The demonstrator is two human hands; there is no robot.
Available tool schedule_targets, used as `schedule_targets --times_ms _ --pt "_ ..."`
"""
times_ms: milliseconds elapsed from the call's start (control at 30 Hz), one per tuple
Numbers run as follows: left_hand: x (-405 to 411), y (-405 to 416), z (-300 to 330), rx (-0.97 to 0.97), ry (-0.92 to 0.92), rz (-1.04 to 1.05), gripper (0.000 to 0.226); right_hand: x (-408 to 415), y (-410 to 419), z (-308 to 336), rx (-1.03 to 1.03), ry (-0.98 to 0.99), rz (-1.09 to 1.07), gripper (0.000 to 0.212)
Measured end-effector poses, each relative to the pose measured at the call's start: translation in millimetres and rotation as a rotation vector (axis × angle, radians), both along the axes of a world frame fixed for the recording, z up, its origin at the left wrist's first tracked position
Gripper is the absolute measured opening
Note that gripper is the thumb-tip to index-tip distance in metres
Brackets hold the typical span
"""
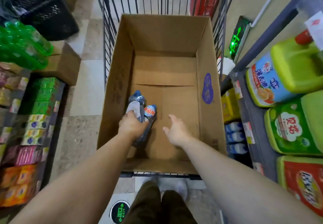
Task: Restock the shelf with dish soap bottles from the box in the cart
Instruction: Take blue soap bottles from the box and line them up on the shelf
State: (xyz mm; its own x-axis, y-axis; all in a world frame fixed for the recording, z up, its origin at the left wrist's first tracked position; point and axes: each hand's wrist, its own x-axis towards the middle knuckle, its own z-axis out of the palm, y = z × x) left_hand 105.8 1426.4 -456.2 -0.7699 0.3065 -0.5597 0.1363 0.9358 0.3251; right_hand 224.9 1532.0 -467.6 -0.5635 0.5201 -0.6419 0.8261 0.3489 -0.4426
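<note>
Bottles [139,108], glossy plastic, gripped by left hand [131,124] in cardboard box [206,76].

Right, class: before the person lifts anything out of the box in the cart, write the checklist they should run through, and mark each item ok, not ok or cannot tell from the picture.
1. Left hand has a grip on a bottle: ok, fingers curl round it.
2. Right hand free to help: ok, open and holding nothing.
3. Second bottle within reach: ok, it lies beside the first, next to the left hand.
4. Way up out of the box clear: ok, the top is open and nothing lies over the bottles.
5. Caps closed tight: cannot tell.
6. Room on the shelf for these bottles: cannot tell, the visible part is full of jugs.
</note>
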Motion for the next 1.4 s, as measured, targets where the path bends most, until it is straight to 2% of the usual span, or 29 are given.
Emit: schedule_targets --times_ms 233,333,500,567,633,767,833,967,1067,1167,1300,1400 --pt "-22 22 -52 -0.217 0.127 -0.037 0.086 -35 -9 -66 -0.203 -0.137 -0.092 0.061" --pt "-29 24 -65 -0.230 0.117 -0.122 0.080 -49 -22 -86 -0.322 -0.133 -0.157 0.062" --pt "-50 20 -71 -0.195 -0.038 -0.133 0.064 -56 -30 -97 -0.549 0.070 -0.552 0.042" --pt "-57 21 -72 -0.163 -0.145 -0.072 0.061 -56 -30 -96 -0.596 0.114 -0.680 0.040" --pt "-58 19 -76 -0.070 -0.278 0.072 0.054 -55 -28 -98 -0.625 0.139 -0.770 0.037" --pt "-47 15 -85 0.101 -0.589 0.380 0.038 -43 -11 -98 -0.634 0.116 -0.835 0.033" --pt "-39 15 -84 0.111 -0.697 0.437 0.028 -34 -1 -95 -0.631 0.087 -0.812 0.032" --pt "-29 11 -90 0.082 -0.833 0.434 0.049 -16 8 -89 -0.624 0.050 -0.788 0.048" --pt "-21 8 -83 0.056 -0.942 0.439 0.045 -2 9 -76 -0.614 0.083 -0.847 0.056" --pt "-14 6 -62 0.100 -1.012 0.373 0.037 11 14 -47 -0.570 0.153 -0.883 0.051" --pt "-15 14 -18 0.271 -1.077 0.234 0.030 23 24 8 -0.486 0.325 -0.891 0.043" --pt "-19 31 27 0.388 -1.086 0.111 0.040 35 30 63 -0.424 0.473 -0.900 0.026"
